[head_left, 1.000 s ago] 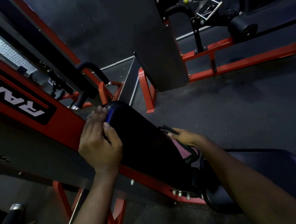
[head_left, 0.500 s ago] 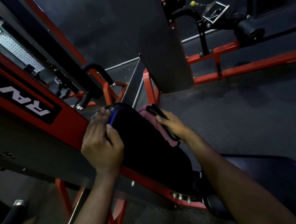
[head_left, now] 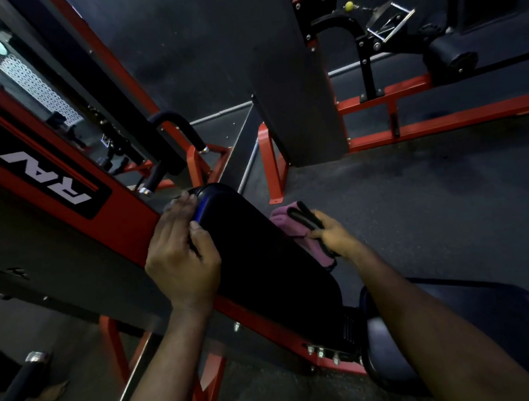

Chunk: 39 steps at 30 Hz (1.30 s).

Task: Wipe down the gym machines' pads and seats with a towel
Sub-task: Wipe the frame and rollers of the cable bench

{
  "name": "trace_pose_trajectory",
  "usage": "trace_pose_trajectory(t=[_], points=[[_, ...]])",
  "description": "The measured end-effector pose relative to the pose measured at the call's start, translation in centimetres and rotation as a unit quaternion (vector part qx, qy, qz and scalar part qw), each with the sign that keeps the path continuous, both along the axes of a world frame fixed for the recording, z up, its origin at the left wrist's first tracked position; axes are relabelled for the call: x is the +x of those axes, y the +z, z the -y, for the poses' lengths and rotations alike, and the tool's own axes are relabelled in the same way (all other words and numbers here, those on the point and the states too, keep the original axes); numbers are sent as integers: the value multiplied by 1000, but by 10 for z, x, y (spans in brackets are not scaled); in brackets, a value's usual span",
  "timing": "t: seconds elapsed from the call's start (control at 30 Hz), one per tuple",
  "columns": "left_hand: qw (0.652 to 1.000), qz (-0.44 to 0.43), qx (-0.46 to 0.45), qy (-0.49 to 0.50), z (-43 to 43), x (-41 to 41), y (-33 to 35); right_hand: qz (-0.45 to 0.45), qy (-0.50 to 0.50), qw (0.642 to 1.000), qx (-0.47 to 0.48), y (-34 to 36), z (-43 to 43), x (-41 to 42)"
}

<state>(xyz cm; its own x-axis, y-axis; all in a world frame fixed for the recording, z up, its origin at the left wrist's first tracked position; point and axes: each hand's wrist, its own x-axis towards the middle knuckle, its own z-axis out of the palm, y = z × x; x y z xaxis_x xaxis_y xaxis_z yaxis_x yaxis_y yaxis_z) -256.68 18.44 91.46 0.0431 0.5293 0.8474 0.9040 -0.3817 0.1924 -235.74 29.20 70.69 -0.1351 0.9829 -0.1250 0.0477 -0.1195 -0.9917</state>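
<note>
Dark rubber floor [head_left: 420, 203] lies open to the right of the black padded backrest [head_left: 263, 262]. The left hand [head_left: 181, 261] grips its upper left edge, fingers curled over. The right hand [head_left: 333, 235] clutches the pink folded towel [head_left: 288, 224] against its right edge.

We find open dark rubber floor [head_left: 421, 216] right of the black padded backrest [head_left: 263, 265]. On its left, the red metal frame beam [head_left: 117, 212] runs just beside it; the black padded seat [head_left: 514, 321] blocks its lower end.

Arms outstretched; left hand [head_left: 181, 264], right hand [head_left: 333, 234] in grip
</note>
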Motion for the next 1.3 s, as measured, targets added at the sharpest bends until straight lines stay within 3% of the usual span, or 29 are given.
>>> trace_pose_trajectory(t=[0.3, 0.37, 0.5, 0.77, 1.03, 1.17, 1.3], points=[[1000, 4, 2, 1, 1, 1, 0, -59, -7, 998, -5, -50, 47, -3], [1000, 4, 1, 2, 0, 1, 1, -69, -4, 997, 18, -35, 51, -8], [1000, 2, 3, 11, 0, 1, 0, -106, -13, 994, -33, 6, 35, -24], [1000, 10, -7, 16, 0, 1, 1, -114, -30, 989, 90, 88, 17, -43], [1000, 13, -14, 10, 1, 1, 2, -50, 9, 999, 4, 56, 25, -30], [1000, 18, -17, 5, 2, 2, 5, -11, -72, 996, 58, 64, 29, -45], [999, 23, -23, 3, 2, 1, 6, 29, -97, 987, 126, 125, 14, -61]])
